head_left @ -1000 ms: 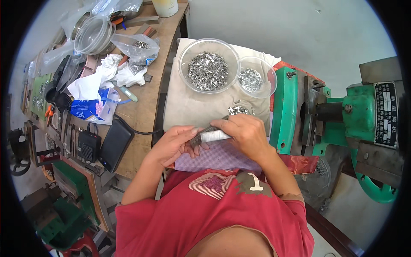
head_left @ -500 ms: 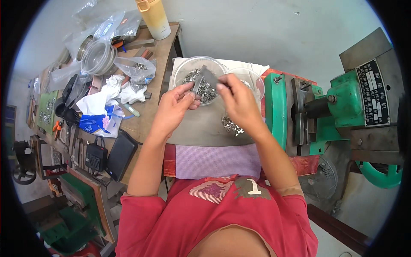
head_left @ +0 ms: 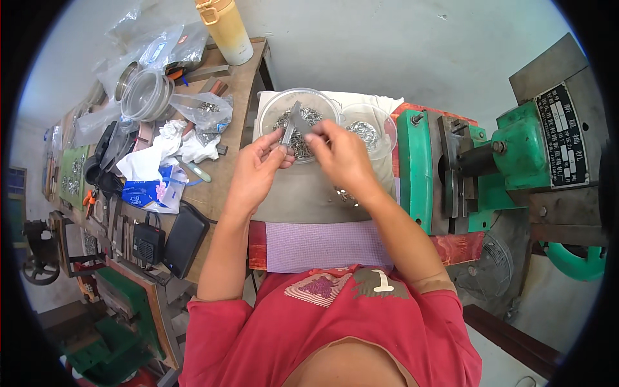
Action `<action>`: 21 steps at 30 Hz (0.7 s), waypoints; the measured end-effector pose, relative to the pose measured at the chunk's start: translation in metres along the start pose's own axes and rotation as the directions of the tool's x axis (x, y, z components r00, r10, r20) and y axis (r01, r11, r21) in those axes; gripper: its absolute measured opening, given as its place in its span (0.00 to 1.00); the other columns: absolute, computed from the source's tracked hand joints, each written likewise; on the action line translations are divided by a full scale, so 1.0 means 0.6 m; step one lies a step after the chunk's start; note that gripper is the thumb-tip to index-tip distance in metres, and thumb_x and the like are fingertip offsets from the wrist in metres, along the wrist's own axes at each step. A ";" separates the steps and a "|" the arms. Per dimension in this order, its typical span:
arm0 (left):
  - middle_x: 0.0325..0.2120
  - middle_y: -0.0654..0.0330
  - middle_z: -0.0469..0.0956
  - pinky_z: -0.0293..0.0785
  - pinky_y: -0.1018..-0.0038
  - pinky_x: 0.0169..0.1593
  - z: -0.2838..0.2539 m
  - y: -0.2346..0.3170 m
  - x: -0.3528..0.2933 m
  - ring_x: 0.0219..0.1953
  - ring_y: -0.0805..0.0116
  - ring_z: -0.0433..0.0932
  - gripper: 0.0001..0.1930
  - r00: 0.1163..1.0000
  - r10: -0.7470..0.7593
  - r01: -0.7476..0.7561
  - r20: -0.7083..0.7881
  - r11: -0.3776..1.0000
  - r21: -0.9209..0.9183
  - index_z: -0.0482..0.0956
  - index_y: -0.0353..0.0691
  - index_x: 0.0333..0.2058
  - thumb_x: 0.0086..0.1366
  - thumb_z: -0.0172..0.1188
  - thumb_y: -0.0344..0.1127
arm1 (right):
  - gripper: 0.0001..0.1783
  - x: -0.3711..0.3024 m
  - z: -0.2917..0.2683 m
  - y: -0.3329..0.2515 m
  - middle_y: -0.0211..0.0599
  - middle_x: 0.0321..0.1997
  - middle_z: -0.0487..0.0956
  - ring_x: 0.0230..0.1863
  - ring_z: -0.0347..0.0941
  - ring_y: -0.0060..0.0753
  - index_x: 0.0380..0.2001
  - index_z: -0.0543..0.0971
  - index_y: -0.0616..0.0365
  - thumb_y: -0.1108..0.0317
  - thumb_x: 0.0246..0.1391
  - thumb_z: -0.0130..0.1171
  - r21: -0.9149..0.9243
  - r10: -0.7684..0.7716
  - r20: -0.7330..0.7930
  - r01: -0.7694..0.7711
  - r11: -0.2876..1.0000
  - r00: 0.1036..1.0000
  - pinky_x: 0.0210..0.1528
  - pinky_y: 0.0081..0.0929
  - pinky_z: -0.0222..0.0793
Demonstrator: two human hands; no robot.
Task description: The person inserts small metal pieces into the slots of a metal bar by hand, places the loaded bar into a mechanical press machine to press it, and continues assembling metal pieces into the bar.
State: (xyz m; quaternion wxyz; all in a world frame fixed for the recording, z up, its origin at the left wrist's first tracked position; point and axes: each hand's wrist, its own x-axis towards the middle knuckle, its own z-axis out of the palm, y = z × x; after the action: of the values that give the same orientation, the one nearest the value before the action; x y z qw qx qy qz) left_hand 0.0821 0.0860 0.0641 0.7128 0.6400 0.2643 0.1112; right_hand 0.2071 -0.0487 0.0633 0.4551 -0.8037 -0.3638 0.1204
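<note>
Pale wall (head_left: 387,55) fills the background at twelve o'clock. Next in bulk comes a wooden bench (head_left: 235,138), spread from nine to eleven o'clock and crowded with bags, tools and nested tubs (head_left: 147,95). A green press (head_left: 530,155) stands at three o'clock, and the person's red shirt (head_left: 335,322) at six. Between them lies a greyish cloth (head_left: 290,200), with a purple mat (head_left: 322,246) at its six o'clock edge. Toward twelve on the cloth sits a clear tub (head_left: 276,102) of small metal parts; touching or just beside it, at its three o'clock, is a shallower dish (head_left: 389,134) of shiny parts. A yellow-and-white bottle (head_left: 232,39) stands upright at eleven, on the bench's far end.

Both hands meet over the tub. At its seven o'clock, the left hand (head_left: 256,169) is closed narrowly, thumb against fingers, pinching a grey metal piece (head_left: 297,121). From four o'clock the right hand (head_left: 338,155) reaches in with bent fingers, its tips on the piece's right edge. That piece is tilted, pointing toward twelve, above the tub's parts; whether it is one part or two, I cannot tell. Smallest are loose bits (head_left: 346,196) on the cloth at the tub's five o'clock, partly behind the right forearm.
</note>
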 end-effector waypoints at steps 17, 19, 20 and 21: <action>0.40 0.53 0.79 0.77 0.77 0.47 -0.001 -0.022 -0.037 0.39 0.72 0.79 0.25 0.999 0.009 -0.011 -0.042 0.999 -0.050 0.63 0.25 0.64 0.71 0.53 0.27 | 0.12 0.015 0.008 -0.005 0.49 0.30 0.83 0.33 0.81 0.53 0.33 0.80 0.62 0.62 0.58 0.62 0.083 0.040 0.027 -0.042 0.996 0.999 0.36 0.43 0.75; 0.41 0.54 0.79 0.77 0.77 0.47 -0.001 -0.021 -0.040 0.39 0.72 0.79 0.25 0.999 0.018 -0.020 -0.043 0.999 -0.049 0.64 0.25 0.64 0.71 0.53 0.27 | 0.13 0.023 0.011 0.007 0.44 0.26 0.81 0.25 0.77 0.31 0.36 0.80 0.65 0.63 0.59 0.62 0.041 0.034 -0.068 -0.031 0.999 0.997 0.31 0.30 0.72; 0.41 0.54 0.79 0.77 0.76 0.47 -0.001 -0.020 -0.042 0.40 0.73 0.79 0.24 0.999 0.026 -0.028 -0.046 0.998 -0.049 0.65 0.25 0.64 0.71 0.53 0.27 | 0.13 0.018 0.009 0.005 0.44 0.26 0.81 0.25 0.78 0.32 0.35 0.80 0.65 0.63 0.59 0.62 0.082 0.016 -0.033 -0.014 0.997 0.999 0.31 0.31 0.72; 0.41 0.54 0.79 0.77 0.76 0.47 -0.001 -0.021 -0.044 0.40 0.73 0.79 0.24 0.999 0.025 -0.027 -0.044 0.998 -0.049 0.65 0.25 0.64 0.71 0.53 0.27 | 0.13 0.012 0.004 -0.007 0.45 0.26 0.82 0.26 0.78 0.33 0.35 0.80 0.65 0.64 0.59 0.62 0.124 0.000 0.003 -0.001 0.992 1.000 0.31 0.31 0.72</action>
State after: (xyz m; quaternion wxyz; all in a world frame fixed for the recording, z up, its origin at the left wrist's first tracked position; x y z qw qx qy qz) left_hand 0.0574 0.0716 0.0581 0.7212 0.6228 0.2686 0.1407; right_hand 0.2090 -0.0409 0.0665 0.5036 -0.7738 -0.3562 0.1439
